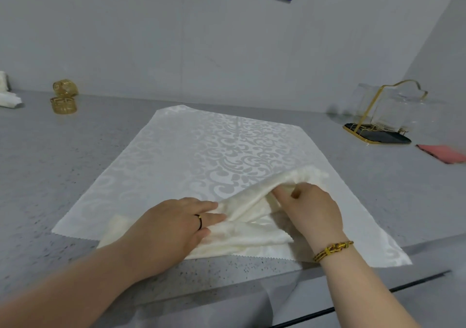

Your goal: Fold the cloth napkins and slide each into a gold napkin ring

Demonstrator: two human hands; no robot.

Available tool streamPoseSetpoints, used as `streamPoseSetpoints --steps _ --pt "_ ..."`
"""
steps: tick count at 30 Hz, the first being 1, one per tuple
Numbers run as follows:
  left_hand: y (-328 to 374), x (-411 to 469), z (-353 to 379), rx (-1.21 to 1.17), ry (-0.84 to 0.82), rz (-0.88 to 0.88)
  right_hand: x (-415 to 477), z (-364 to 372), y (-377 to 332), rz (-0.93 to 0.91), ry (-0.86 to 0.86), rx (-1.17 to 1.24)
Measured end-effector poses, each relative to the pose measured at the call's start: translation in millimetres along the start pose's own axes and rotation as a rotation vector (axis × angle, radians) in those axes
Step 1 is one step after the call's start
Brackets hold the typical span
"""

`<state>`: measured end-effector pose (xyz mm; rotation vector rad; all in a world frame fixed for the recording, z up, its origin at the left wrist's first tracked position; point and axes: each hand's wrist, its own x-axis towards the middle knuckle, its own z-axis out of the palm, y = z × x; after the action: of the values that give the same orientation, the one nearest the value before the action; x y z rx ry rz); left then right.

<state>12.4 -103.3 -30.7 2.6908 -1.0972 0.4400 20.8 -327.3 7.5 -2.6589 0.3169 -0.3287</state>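
Note:
A cream cloth napkin lies partly folded at the near edge of a large white damask cloth spread on the grey counter. My left hand presses flat on the napkin's left part, fingers on the fold. My right hand pinches the napkin's upper right flap and holds it lifted off the cloth. Two gold napkin rings stand at the far left by the wall: one behind, one in front.
A gold wire rack with clear glasses on a black tray stands at the far right. A pink cloth lies beside it. White folded cloth sits at the far left edge. The counter's front edge runs just below my wrists.

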Motion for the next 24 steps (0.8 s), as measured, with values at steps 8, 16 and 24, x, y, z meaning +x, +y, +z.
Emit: streamPoseSetpoints --steps 8,16,24 --pt "-0.6 0.8 -1.1 -0.018 -0.056 -0.008 -7.5 9.9 -30.3 0.392 -0.303 1.349" --pt "3.8 2.7 -11.4 -0.009 -0.123 -0.089 -12.0 7.9 -32.0 0.457 -0.439 1.444" --pt "-0.1 8.5 -5.9 -0.208 -0.071 -0.183 -21.4 -0.2 -73.5 -0.425 -0.028 0.471"
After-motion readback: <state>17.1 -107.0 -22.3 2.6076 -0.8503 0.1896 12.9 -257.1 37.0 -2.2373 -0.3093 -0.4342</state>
